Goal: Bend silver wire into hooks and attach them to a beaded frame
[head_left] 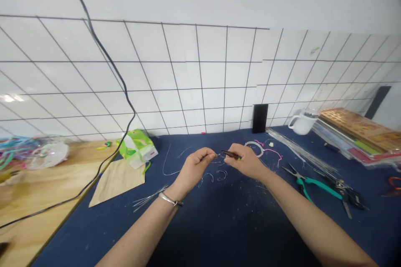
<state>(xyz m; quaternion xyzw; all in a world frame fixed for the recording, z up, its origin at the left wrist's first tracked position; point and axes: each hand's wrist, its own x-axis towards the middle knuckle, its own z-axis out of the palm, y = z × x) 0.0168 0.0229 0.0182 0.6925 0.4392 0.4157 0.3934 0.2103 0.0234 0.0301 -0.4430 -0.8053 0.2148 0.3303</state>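
Note:
My left hand (200,162) is closed in a pinch over the middle of the dark blue mat (200,225). A thin bit of wire (220,156) shows faintly at its fingertips. In my right hand (246,160) are dark-jawed pliers (231,154), their tips pointing left toward that pinch. The fist hides most of the pliers' handles. Just below the hands lie bent pieces of wire (222,175) with curled ends. A longer curved wire (171,174) rests to the left, and a bundle of straight wires (150,198) lies beside my left wrist.
Teal-handled pliers (319,182) and a dark tool (351,194) lie at right. Behind them are long wires (300,150), a white ring (254,148), a white mug (303,122) and stacked books (354,137). A green packet (138,146), beige cloth (120,181) and black cable (109,60) are left.

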